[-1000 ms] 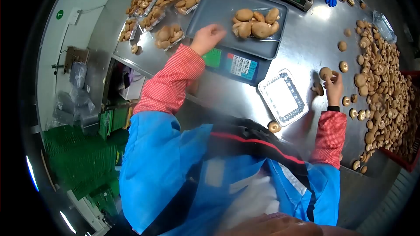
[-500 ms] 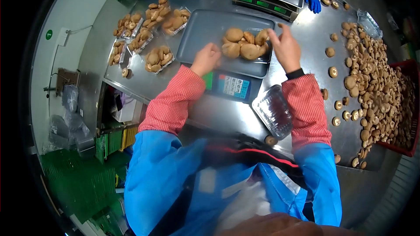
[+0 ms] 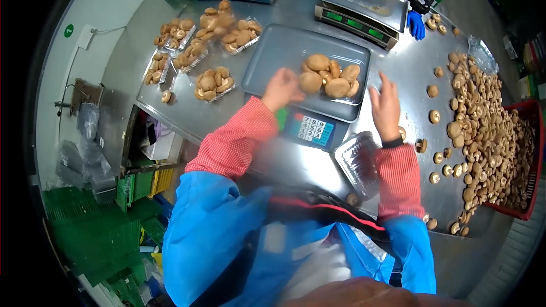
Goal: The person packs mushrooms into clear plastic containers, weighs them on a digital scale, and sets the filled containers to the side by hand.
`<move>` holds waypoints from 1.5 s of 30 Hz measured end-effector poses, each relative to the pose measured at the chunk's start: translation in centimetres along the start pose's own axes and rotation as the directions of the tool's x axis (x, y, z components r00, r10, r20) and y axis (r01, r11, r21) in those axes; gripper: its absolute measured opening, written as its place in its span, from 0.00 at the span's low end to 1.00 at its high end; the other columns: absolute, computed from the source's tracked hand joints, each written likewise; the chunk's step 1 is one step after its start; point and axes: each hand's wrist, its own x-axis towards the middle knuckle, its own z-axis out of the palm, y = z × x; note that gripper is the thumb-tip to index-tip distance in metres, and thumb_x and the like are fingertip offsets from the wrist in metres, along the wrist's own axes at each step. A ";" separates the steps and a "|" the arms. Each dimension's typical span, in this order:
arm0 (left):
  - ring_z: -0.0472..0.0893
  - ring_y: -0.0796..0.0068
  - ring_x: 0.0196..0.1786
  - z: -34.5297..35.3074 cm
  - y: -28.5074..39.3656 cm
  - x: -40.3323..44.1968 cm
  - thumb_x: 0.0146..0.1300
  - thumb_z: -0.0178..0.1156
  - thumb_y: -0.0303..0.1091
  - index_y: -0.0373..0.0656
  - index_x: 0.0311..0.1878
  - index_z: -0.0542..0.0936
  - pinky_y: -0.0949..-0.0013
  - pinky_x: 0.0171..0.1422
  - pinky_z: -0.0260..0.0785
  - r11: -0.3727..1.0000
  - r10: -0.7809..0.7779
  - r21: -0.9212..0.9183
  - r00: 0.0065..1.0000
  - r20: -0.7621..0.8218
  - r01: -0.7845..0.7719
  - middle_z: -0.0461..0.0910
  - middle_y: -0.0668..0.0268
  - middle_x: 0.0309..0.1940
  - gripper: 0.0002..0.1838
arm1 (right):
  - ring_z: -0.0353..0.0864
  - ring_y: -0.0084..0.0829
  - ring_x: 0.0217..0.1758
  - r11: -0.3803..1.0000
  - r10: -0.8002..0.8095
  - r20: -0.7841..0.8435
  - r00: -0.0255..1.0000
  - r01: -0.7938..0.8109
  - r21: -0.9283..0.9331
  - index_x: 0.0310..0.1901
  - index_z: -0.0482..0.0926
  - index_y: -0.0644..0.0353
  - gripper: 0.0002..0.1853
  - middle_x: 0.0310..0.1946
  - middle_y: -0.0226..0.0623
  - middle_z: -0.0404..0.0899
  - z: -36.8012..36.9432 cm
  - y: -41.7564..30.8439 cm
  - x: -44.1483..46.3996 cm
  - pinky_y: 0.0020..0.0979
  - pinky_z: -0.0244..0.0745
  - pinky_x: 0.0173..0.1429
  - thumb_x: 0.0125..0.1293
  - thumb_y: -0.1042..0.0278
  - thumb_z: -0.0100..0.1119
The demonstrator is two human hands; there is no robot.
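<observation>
A clear plastic punnet of brown mushrooms sits on the right part of the grey scale platter. My left hand hovers over the platter just left of the punnet, slightly blurred, its fingers loosely apart with nothing visible in them. To the right of the platter, my right hand has its thumb and fingers apart and holds nothing. Below the platter is the scale's keypad. An empty clear punnet lies beside my right forearm, which partly covers it.
Several filled mushroom punnets stand at the left. A large heap of loose mushrooms spills from a red crate at the right. Another scale stands at the back, near another person's blue-gloved hand.
My right hand has moved away from the mushrooms, down and to the right of the platter. My left hand stays at the platter's left part, its fingers looser. The whole view has shifted slightly.
</observation>
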 end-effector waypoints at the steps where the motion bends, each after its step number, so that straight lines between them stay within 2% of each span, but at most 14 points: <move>1: 0.84 0.64 0.35 -0.4 0.1 0.4 0.70 0.52 0.26 0.36 0.48 0.67 0.67 0.41 0.83 0.999 -0.014 -0.052 1.000 0.007 0.015 0.75 0.57 0.42 0.08 | 0.77 0.47 0.41 0.998 0.065 0.014 0.998 -0.065 0.021 0.60 0.72 0.62 0.21 0.41 0.48 0.75 -1.7 -0.4 -1.7 0.40 0.72 0.42 0.67 0.67 0.59; 8: 0.84 0.63 0.37 -3.4 3.5 3.7 0.69 0.51 0.23 0.36 0.44 0.68 0.64 0.46 0.83 0.985 0.063 -0.158 0.995 -0.083 -0.075 0.74 0.59 0.38 0.04 | 0.82 0.46 0.32 0.988 0.142 0.574 0.807 -0.147 -0.039 0.35 0.83 0.60 0.12 0.29 0.47 0.82 -8.1 -0.6 -17.6 0.44 0.74 0.35 0.62 0.58 0.63; 16: 0.83 0.63 0.32 -9.2 6.5 22.5 0.69 0.54 0.30 0.38 0.28 0.76 0.61 0.46 0.82 0.925 0.233 -0.182 0.877 -0.419 -0.333 0.76 0.60 0.25 0.12 | 0.79 0.45 0.33 0.981 0.162 0.507 0.847 -0.080 -0.179 0.31 0.79 0.59 0.06 0.28 0.43 0.78 -7.8 -4.5 -19.8 0.44 0.74 0.37 0.57 0.67 0.63; 17: 0.83 0.60 0.34 -10.2 7.4 24.4 0.70 0.53 0.34 0.39 0.38 0.75 0.59 0.48 0.81 0.836 0.374 0.502 0.899 -0.228 -0.221 0.77 0.57 0.32 0.09 | 0.79 0.46 0.33 0.979 0.168 0.497 0.851 -0.085 -0.185 0.32 0.79 0.59 0.05 0.28 0.43 0.78 -7.7 -4.6 -19.9 0.44 0.74 0.36 0.58 0.68 0.62; 18: 0.84 0.56 0.36 -11.1 8.5 25.5 0.71 0.51 0.38 0.40 0.48 0.74 0.58 0.49 0.79 0.306 0.355 0.945 0.935 0.003 -0.120 0.78 0.55 0.38 0.12 | 0.79 0.46 0.33 0.977 0.174 0.489 0.855 -0.089 -0.193 0.33 0.79 0.59 0.05 0.28 0.43 0.78 -7.7 -4.6 -19.9 0.44 0.74 0.36 0.58 0.68 0.62; 20: 0.84 0.53 0.40 -11.3 9.4 27.5 0.72 0.49 0.43 0.47 0.61 0.73 0.56 0.51 0.77 -0.348 0.134 0.936 0.986 0.097 -0.045 0.79 0.54 0.48 0.19 | 0.77 0.47 0.29 0.977 0.175 0.436 0.883 -0.101 -0.190 0.30 0.81 0.59 0.05 0.26 0.42 0.76 -7.6 -5.0 -19.8 0.43 0.72 0.32 0.54 0.70 0.67; 23: 0.83 0.55 0.48 -10.0 9.7 27.0 0.70 0.49 0.44 0.61 0.66 0.72 0.56 0.54 0.74 -0.304 0.035 0.947 0.992 0.122 -0.106 0.77 0.56 0.58 0.22 | 0.77 0.44 0.28 0.969 0.154 0.402 0.902 -0.059 -0.240 0.28 0.80 0.59 0.04 0.24 0.40 0.75 -7.1 -5.4 -19.9 0.42 0.72 0.29 0.53 0.71 0.66; 26: 0.83 0.47 0.44 -15.4 4.1 34.5 0.68 0.47 0.65 0.44 0.40 0.85 0.52 0.51 0.73 -0.174 0.347 0.952 0.889 0.299 -0.252 0.84 0.50 0.39 0.32 | 0.78 0.43 0.27 0.953 0.156 0.384 0.910 -0.036 -0.300 0.27 0.79 0.58 0.04 0.23 0.38 0.75 -6.7 -4.6 -21.2 0.41 0.73 0.28 0.52 0.71 0.65; 33: 0.80 0.51 0.55 -12.1 5.0 35.2 0.64 0.56 0.48 0.44 0.56 0.79 0.56 0.58 0.72 -0.065 0.201 0.992 0.973 0.117 -0.106 0.82 0.50 0.50 0.23 | 0.78 0.41 0.25 0.967 0.128 0.300 0.945 -0.052 -0.248 0.24 0.72 0.58 0.08 0.22 0.38 0.72 -6.9 -5.1 -20.1 0.41 0.74 0.28 0.50 0.71 0.64; 35: 0.79 0.52 0.58 -11.6 4.5 36.8 0.63 0.57 0.44 0.43 0.58 0.78 0.57 0.60 0.72 0.208 0.364 0.977 0.930 -0.045 -0.034 0.81 0.50 0.53 0.23 | 0.77 0.41 0.25 0.968 0.068 0.231 0.971 -0.008 -0.250 0.23 0.70 0.58 0.09 0.22 0.38 0.71 -7.4 -5.1 -20.4 0.40 0.72 0.27 0.48 0.72 0.64; 36: 0.79 0.52 0.58 -9.7 5.5 34.4 0.63 0.58 0.44 0.40 0.57 0.78 0.57 0.59 0.72 0.490 0.499 0.864 0.850 -0.171 -0.114 0.81 0.50 0.53 0.23 | 0.76 0.41 0.25 0.969 0.049 0.166 0.985 -0.006 -0.248 0.24 0.70 0.58 0.10 0.21 0.38 0.71 -8.0 -5.3 -20.4 0.40 0.71 0.27 0.48 0.72 0.64; 39: 0.85 0.65 0.37 -1.9 7.3 27.4 0.65 0.60 0.42 0.37 0.48 0.79 0.62 0.40 0.78 0.433 0.723 0.651 0.671 0.162 -0.624 0.85 0.53 0.38 0.17 | 0.72 0.42 0.24 0.964 0.038 -0.023 0.999 -0.042 -0.263 0.24 0.69 0.57 0.11 0.21 0.39 0.68 -10.4 -4.8 -20.1 0.41 0.65 0.25 0.45 0.74 0.65; 42: 0.84 0.66 0.30 9.1 9.2 11.4 0.72 0.51 0.53 0.37 0.46 0.75 0.69 0.33 0.79 0.845 0.050 0.440 0.866 0.498 -0.303 0.81 0.53 0.33 0.23 | 0.70 0.42 0.23 0.925 -0.003 -0.218 0.976 -0.080 -0.372 0.24 0.69 0.56 0.12 0.20 0.39 0.66 -13.3 -3.4 -20.0 0.42 0.64 0.25 0.43 0.73 0.66; 45: 0.84 0.55 0.45 15.5 5.8 0.4 0.72 0.39 0.65 0.43 0.70 0.62 0.57 0.48 0.82 0.863 -0.499 0.474 0.435 0.750 0.173 0.80 0.48 0.46 0.37 | 0.71 0.37 0.25 0.905 -0.050 -0.150 0.987 -0.018 -0.424 0.26 0.71 0.55 0.12 0.21 0.36 0.67 -13.0 -2.2 -21.0 0.38 0.67 0.28 0.43 0.70 0.67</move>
